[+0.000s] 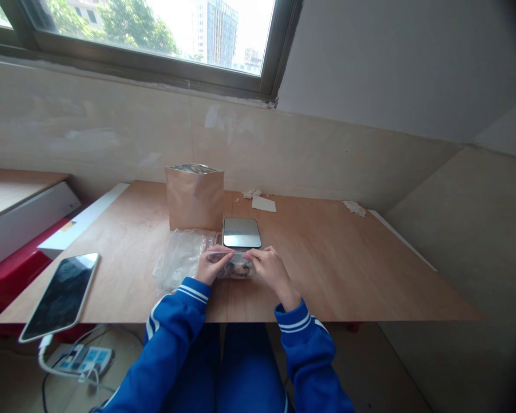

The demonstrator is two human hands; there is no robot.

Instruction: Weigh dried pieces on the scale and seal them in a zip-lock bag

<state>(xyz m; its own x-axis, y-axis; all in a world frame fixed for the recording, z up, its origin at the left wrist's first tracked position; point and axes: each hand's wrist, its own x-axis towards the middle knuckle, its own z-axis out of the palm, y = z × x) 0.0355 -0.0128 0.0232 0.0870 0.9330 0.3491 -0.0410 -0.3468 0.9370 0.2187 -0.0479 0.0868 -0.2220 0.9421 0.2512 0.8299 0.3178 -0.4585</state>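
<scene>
A small clear zip bag point(237, 269) with brownish pieces inside is held by its top edge near the table's front. My left hand point(210, 265) pinches the left end of that edge, and my right hand point(270, 268) pinches it farther right. Just behind the bag lies a flat square scale point(242, 233) with a silver top. Left of my left hand, a pile of clear plastic bags point(178, 258) is spread out. Behind the pile stands a brown paper pouch point(195, 198), its foil-lined mouth open.
A tablet point(62, 295) with a white cable lies at the table's left front edge. A white card point(264, 203) and crumpled tissue point(252, 194) are at the back, with more tissue point(354, 208) farther right. A power strip point(83, 358) sits below the table.
</scene>
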